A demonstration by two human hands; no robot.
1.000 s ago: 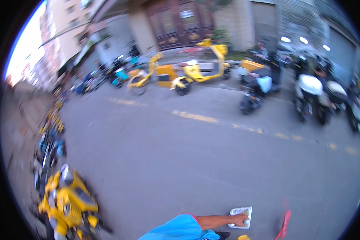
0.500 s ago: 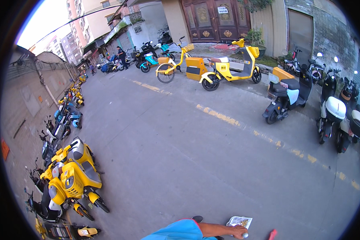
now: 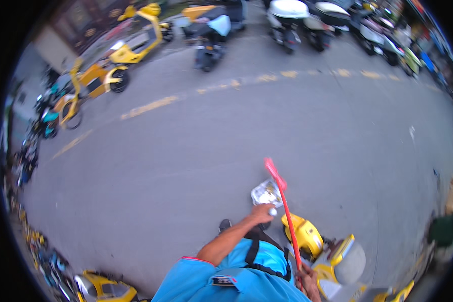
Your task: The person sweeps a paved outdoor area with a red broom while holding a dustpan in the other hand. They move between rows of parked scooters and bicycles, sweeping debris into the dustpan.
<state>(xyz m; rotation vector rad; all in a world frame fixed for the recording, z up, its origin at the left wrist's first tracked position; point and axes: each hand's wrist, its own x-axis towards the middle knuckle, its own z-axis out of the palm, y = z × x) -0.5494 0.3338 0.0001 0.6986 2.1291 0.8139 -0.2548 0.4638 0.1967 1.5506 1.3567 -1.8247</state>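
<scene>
My left hand [image 3: 261, 213] is closed round the handle of a long-handled dustpan, whose white end [image 3: 272, 212] pokes out beside my fingers. Below it the pale dustpan [image 3: 265, 193] is low over the road, with some litter in it that is too small to name. Near my right hip, my right hand [image 3: 307, 283] grips a broom [image 3: 288, 214] by its red stick. The broom's pinkish-red head [image 3: 270, 166] lies beside and just beyond the pan, blurred by motion.
A yellow scooter [image 3: 305, 235] stands close on my right, near the broom stick. Parked scooters, one with a white box [image 3: 288, 9], line the far side beyond a worn yellow line [image 3: 151, 106]. More yellow scooters [image 3: 108, 287] are behind left; a dark green bin [image 3: 443, 229] is far right.
My view has swung to the right and down. The broom, earlier only a red tip at the lower edge, now shows along its length with my right hand. My left hand still holds the dustpan.
</scene>
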